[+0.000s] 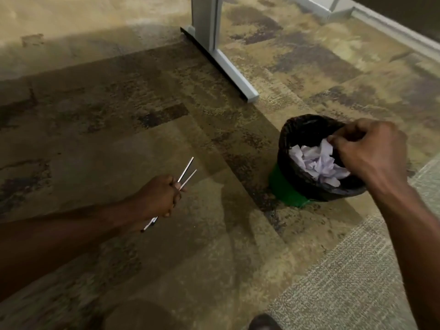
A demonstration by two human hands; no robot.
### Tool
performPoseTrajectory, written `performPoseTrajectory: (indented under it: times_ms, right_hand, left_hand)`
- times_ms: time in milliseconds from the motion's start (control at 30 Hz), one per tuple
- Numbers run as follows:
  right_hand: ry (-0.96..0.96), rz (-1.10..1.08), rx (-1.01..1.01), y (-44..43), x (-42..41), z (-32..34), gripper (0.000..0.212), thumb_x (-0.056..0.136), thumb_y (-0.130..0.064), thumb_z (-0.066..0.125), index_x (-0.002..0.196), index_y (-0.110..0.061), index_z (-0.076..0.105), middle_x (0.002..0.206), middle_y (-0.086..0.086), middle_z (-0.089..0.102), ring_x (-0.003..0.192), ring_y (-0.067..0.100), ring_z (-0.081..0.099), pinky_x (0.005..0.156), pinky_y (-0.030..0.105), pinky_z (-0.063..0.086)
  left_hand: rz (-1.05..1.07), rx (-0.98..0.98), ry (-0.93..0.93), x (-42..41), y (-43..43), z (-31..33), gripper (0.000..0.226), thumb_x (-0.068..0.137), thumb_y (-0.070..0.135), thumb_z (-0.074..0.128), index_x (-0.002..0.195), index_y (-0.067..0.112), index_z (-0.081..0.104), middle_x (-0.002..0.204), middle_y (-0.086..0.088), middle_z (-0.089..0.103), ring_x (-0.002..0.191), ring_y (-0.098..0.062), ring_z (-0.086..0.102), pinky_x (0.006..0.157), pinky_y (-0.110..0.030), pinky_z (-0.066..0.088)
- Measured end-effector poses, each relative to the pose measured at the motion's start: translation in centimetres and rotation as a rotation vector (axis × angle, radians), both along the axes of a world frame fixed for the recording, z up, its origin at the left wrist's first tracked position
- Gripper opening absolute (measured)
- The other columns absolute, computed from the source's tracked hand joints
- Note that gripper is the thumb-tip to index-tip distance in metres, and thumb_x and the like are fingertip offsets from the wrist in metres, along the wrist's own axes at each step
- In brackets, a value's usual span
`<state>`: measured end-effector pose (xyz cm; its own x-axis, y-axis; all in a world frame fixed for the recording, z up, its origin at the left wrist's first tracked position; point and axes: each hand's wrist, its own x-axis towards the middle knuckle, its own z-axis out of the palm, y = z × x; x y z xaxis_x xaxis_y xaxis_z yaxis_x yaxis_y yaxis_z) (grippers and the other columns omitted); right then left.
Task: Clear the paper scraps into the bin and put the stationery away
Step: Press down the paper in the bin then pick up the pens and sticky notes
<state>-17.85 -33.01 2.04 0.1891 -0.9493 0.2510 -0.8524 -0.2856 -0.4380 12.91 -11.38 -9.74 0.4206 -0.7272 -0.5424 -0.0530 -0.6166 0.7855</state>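
Observation:
A small green bin (285,189) with a black liner stands on the carpet at the right, and crumpled white paper scraps (316,163) lie inside it. My right hand (371,151) hovers over the bin's right rim, fingers curled and pinched together, touching the top of the paper. My left hand (158,197) is out over the carpet to the left of the bin, closed around two thin pens (187,171) whose ends stick out above and below my fist.
A grey metal desk leg (209,32) with a long foot (235,75) stands on the carpet behind the bin. A grey baseboard (392,32) runs along the back right. A dark shoe tip (263,322) shows at the bottom edge.

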Motion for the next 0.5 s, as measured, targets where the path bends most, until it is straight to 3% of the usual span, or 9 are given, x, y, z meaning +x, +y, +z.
performPoseTrajectory:
  times_ms: [100,233,333,433,500]
  right_hand:
    - [-0.023,0.026,-0.018,0.8,0.9,-0.3,0.017,0.090,-0.029,0.078,0.096,-0.014,0.082,0.090,0.015,0.079,0.078,0.030,0.069,0.075,0.030,0.042]
    - [-0.094,0.198,-0.100,2.7,4.2,-1.0,0.018,0.092,-0.026,0.076,0.101,-0.010,0.081,0.095,0.014,0.079,0.084,0.024,0.071,0.079,0.029,0.046]
    - [-0.156,0.451,-0.049,4.4,8.5,-3.3,0.008,0.091,-0.010,0.075,0.098,-0.011,0.080,0.092,0.006,0.078,0.079,0.018,0.069,0.074,0.027,0.053]
    - [-0.055,0.815,0.057,6.3,13.5,-8.1,0.010,0.092,-0.006,0.075,0.097,-0.015,0.077,0.093,-0.005,0.074,0.077,0.009,0.068,0.069,0.009,0.050]
    - [0.054,0.991,0.099,7.3,16.2,-12.2,0.006,0.092,-0.012,0.074,0.094,-0.018,0.075,0.092,-0.004,0.071,0.075,0.011,0.068,0.065,0.023,0.057]
  left_hand:
    - [0.079,0.032,0.013,2.0,0.2,-0.7,0.026,0.108,0.011,0.043,0.089,0.011,0.061,0.064,-0.003,0.045,0.038,-0.008,0.032,0.037,-0.014,0.023]
    - [0.135,0.028,0.020,4.7,1.3,-1.1,0.027,0.105,0.023,0.054,0.081,0.017,0.062,0.062,-0.001,0.044,0.043,-0.011,0.031,0.045,-0.017,0.021]
    - [0.168,-0.002,-0.063,7.0,2.6,-1.6,0.038,0.107,0.037,0.053,0.082,0.013,0.068,0.065,-0.006,0.051,0.048,-0.014,0.039,0.048,-0.023,0.027]
    - [0.169,0.014,-0.218,9.1,4.1,-2.1,0.051,0.106,0.049,0.050,0.084,0.009,0.073,0.063,-0.005,0.058,0.049,-0.017,0.047,0.049,-0.024,0.032]
    - [0.175,0.033,-0.268,10.3,4.8,-2.4,0.047,0.108,0.043,0.049,0.080,0.013,0.072,0.062,-0.004,0.057,0.046,-0.017,0.049,0.047,-0.023,0.034]
